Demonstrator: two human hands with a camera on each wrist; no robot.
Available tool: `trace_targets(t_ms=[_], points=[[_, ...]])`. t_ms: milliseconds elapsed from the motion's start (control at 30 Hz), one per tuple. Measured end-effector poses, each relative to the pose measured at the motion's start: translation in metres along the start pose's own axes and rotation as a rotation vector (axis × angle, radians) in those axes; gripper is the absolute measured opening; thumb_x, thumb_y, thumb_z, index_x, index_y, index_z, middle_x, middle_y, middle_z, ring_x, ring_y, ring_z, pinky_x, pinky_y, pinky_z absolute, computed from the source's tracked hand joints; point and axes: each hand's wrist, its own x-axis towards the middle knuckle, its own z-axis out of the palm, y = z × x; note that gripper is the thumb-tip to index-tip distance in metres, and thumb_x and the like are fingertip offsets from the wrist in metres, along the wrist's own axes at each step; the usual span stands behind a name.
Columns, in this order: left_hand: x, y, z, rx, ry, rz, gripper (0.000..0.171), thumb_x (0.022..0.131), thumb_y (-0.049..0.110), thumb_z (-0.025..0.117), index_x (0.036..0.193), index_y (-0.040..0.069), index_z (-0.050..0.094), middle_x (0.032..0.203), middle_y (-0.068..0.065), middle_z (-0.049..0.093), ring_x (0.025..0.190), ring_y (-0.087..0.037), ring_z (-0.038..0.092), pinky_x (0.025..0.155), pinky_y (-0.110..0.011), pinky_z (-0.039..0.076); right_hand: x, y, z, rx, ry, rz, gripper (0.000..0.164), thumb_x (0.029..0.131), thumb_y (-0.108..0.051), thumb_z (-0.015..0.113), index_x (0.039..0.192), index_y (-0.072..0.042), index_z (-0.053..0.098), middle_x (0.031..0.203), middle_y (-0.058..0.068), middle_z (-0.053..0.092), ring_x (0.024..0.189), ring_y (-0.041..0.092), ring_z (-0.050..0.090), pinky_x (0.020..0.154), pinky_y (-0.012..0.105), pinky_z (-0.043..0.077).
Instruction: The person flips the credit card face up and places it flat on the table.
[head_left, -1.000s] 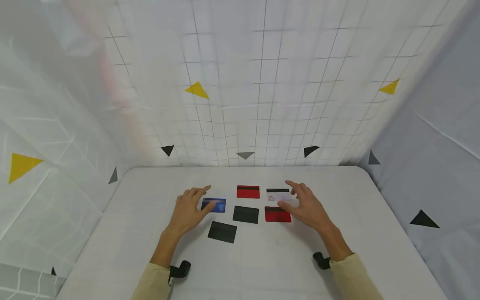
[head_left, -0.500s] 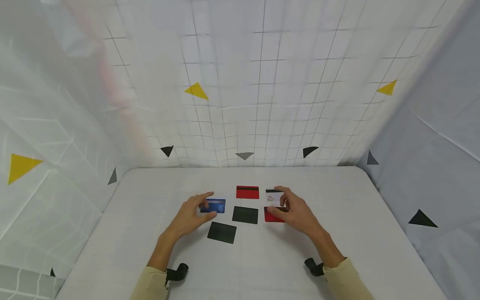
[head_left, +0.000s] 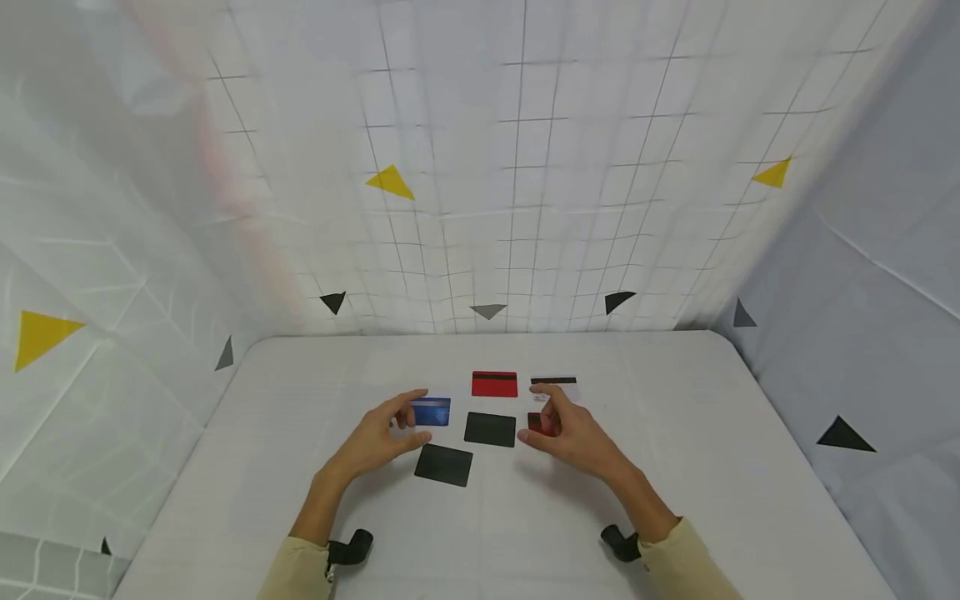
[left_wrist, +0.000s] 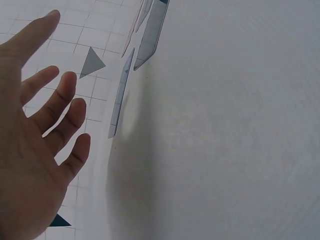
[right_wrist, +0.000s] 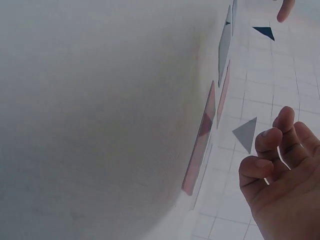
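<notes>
Left hand (head_left: pixel 378 433) and right hand (head_left: pixel 573 437) both hold nothing: fingers loosely bent, thumbs apart from forefingers. Wrist views show both raised off the table, with a gap to the cards.

Key relation, judged: the near red rectangular plastic-looking card with a dark stripe (head_left: pixel 534 422) lies flat below the right hand and is mostly covered by it in the head view. Its long axis runs roughly left-right; the right hand is clearly nearer.

Same on the other side: the blue rectangular glossy card (head_left: pixel 433 412) lies behind the left hand's finger-thumb gap, left end partly hidden, long axis left-right; left hand nearer.

Between the hands: plain dark rectangular card (head_left: pixel 490 429), right end angled slightly toward the person, its right edge just beside the right thumb tip in the head view.

Further out: white rectangular card with a black stripe (head_left: pixel 566 388), beyond the right hand, partly covered by its forefinger; far red rectangular card with a black stripe (head_left: pixel 495 386), beyond the middle dark one; second plain dark rectangular card (head_left: pixel 444 465), closest to the person, more tilted, near the left thumb.

Judged obstacles: neighbouring cards, closely set. All lie on the white flat table (head_left: pixel 480 533).
</notes>
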Motion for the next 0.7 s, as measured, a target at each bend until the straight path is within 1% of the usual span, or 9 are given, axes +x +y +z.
trace_targets(t_ms=[100, 200, 300, 400, 533, 600, 700], points=[[-0.001, 0.001, 0.0, -0.009, -0.029, -0.009, 0.077, 0.085, 0.052, 0.077, 0.151, 0.024, 0.047, 0.098, -0.003, 0.059, 0.094, -0.019, 0.054, 0.072, -0.032, 0.046, -0.001, -0.001, 0.004, 0.003, -0.029, -0.016, 0.072, 0.082, -0.055, 0.078, 0.141, -0.033, 0.042, 0.086, -0.004, 0.056, 0.077, 0.014, 0.055, 0.065, 0.028, 0.046], [-0.002, 0.0, 0.001, -0.004, -0.052, -0.008, 0.075, 0.085, 0.048, 0.078, 0.149, 0.024, 0.048, 0.096, 0.0, 0.059, 0.092, -0.018, 0.054, 0.068, -0.03, 0.046, -0.003, -0.001, 0.008, 0.017, -0.054, -0.037, 0.07, 0.083, -0.053, 0.078, 0.139, -0.03, 0.042, 0.086, -0.002, 0.057, 0.076, 0.013, 0.054, 0.067, 0.028, 0.045], [-0.002, -0.002, 0.002, 0.004, -0.061, 0.006, 0.073, 0.085, 0.044, 0.08, 0.148, 0.023, 0.05, 0.093, 0.003, 0.058, 0.09, -0.017, 0.054, 0.067, -0.028, 0.046, -0.003, -0.003, 0.012, 0.019, -0.072, -0.052, 0.069, 0.083, -0.054, 0.078, 0.137, -0.031, 0.042, 0.086, -0.001, 0.057, 0.075, 0.012, 0.054, 0.066, 0.027, 0.045], [-0.004, -0.004, 0.003, 0.0, -0.081, 0.027, 0.073, 0.084, 0.044, 0.08, 0.147, 0.021, 0.05, 0.092, 0.002, 0.058, 0.089, -0.017, 0.056, 0.069, -0.027, 0.046, -0.004, -0.004, 0.017, 0.012, -0.083, -0.06, 0.069, 0.082, -0.054, 0.078, 0.137, -0.03, 0.044, 0.086, -0.003, 0.057, 0.073, 0.011, 0.053, 0.065, 0.026, 0.045], [-0.005, -0.005, 0.004, 0.001, -0.108, 0.045, 0.075, 0.084, 0.046, 0.08, 0.148, 0.021, 0.049, 0.093, -0.002, 0.06, 0.09, -0.019, 0.057, 0.072, -0.028, 0.046, -0.008, -0.006, 0.023, -0.007, -0.109, -0.078, 0.074, 0.083, -0.054, 0.077, 0.14, -0.021, 0.044, 0.085, -0.005, 0.056, 0.072, 0.009, 0.052, 0.062, 0.026, 0.044], [-0.006, -0.006, 0.005, 0.002, -0.109, 0.041, 0.074, 0.084, 0.045, 0.08, 0.147, 0.021, 0.05, 0.093, -0.002, 0.06, 0.09, -0.02, 0.057, 0.072, -0.028, 0.046, -0.009, -0.007, 0.027, -0.023, -0.128, -0.089, 0.076, 0.084, -0.055, 0.076, 0.141, -0.017, 0.043, 0.085, -0.007, 0.056, 0.07, 0.008, 0.051, 0.061, 0.025, 0.044], [-0.007, -0.006, 0.005, 0.005, -0.113, 0.025, 0.072, 0.084, 0.045, 0.08, 0.145, 0.02, 0.052, 0.093, 0.0, 0.059, 0.089, -0.018, 0.056, 0.073, -0.028, 0.045, -0.009, -0.008, 0.031, -0.042, -0.158, -0.081, 0.078, 0.083, -0.056, 0.076, 0.142, -0.017, 0.043, 0.084, -0.008, 0.056, 0.068, 0.006, 0.052, 0.06, 0.025, 0.045]])
